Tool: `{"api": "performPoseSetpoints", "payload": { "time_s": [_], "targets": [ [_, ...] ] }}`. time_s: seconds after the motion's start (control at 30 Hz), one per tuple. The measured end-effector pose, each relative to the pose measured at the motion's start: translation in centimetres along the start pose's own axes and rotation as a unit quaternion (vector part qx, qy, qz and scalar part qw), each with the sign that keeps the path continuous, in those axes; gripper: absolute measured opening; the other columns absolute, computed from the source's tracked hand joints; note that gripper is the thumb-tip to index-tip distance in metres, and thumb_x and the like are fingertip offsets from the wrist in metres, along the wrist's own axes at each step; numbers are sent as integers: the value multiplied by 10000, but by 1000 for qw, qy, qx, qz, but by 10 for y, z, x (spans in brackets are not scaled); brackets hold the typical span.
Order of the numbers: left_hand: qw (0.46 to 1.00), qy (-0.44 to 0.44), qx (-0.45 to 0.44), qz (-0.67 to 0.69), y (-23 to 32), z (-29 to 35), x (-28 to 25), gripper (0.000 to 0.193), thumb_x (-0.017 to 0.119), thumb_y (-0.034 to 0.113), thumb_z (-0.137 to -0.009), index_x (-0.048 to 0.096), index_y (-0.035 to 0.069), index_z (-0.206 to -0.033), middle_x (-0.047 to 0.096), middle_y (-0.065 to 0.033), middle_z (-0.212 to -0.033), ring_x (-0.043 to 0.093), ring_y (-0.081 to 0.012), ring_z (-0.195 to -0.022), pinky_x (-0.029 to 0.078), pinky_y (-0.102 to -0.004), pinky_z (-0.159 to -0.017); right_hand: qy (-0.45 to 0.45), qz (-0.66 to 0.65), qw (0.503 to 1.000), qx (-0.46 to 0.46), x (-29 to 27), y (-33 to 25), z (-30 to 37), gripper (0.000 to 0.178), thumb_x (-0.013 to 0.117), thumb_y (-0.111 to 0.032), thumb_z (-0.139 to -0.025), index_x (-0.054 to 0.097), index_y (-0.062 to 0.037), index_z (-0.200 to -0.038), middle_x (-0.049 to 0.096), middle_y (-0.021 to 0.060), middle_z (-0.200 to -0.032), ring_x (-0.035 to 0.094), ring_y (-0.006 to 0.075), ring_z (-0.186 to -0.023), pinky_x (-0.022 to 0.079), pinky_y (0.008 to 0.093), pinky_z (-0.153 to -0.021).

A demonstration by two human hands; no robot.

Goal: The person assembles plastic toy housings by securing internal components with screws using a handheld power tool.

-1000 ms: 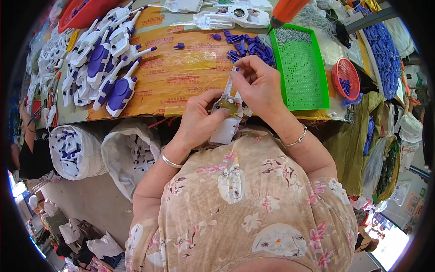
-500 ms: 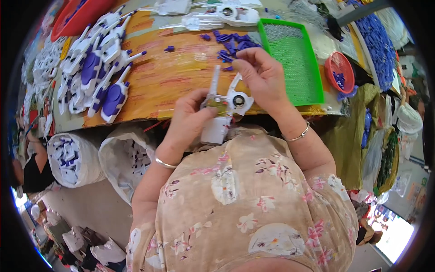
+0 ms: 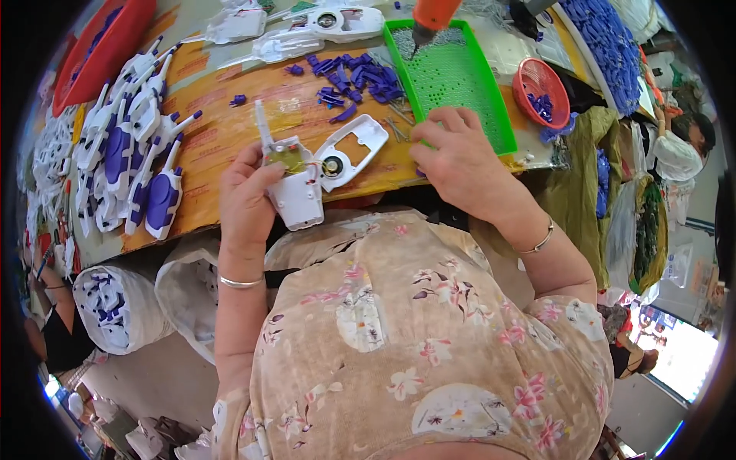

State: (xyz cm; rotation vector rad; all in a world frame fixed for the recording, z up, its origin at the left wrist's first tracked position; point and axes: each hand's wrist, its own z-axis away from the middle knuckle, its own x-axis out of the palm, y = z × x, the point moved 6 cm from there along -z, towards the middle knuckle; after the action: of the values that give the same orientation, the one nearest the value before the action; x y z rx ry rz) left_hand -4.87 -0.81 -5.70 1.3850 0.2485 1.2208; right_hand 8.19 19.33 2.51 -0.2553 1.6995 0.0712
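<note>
My left hand (image 3: 251, 188) grips a white plastic housing half (image 3: 297, 201) with a long narrow stem, its thumb resting by a yellowish part inside. Thin wires run from it to the matching half (image 3: 366, 142), which has a window opening and a round black speaker (image 3: 332, 165). That half lies beside it on the table. Over by the near-left corner of the green tray (image 3: 502, 130), my right hand (image 3: 460, 157) has its fingers curled; what they hold, if anything, is hidden. Several small purple plastic parts (image 3: 372, 77) are heaped beyond the housing.
An orange electric screwdriver (image 3: 434, 14) hangs over the tray, which holds small screws. Finished-looking white and purple toys (image 3: 119, 157) pile up at left, near a red basin (image 3: 115, 50). A red basket (image 3: 541, 84) stands at right. White sacks (image 3: 115, 314) sit below the table.
My right hand has left the speaker half and moved right to the tray. The halves now lie spread side by side. The view has shifted, bringing the screwdriver in.
</note>
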Motion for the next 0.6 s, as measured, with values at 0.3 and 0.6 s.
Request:
{"api": "performPoseSetpoints", "payload": {
  "time_s": [0.3,0.6],
  "targets": [
    [1000,-26,-3,10,-4,7,13,411,462,-88,-727,521,-76,-1134,633,-152,-1024,649,-234,-908,524,-328,-844,-68,30,997,-9,17,-11,-13,13,529,-58,-714,537,-65,-720,513,84,-782,490,264,-945,330,489,-896],
    [999,-20,-28,19,-6,8,19,366,512,-78,-757,540,-47,-1121,652,-113,-967,656,-172,-823,543,-285,-742,40,-334,942,6,4,-24,-46,99,580,40,-791,613,6,-878,556,93,-836,560,206,-755,449,287,-658]
  ]
}}
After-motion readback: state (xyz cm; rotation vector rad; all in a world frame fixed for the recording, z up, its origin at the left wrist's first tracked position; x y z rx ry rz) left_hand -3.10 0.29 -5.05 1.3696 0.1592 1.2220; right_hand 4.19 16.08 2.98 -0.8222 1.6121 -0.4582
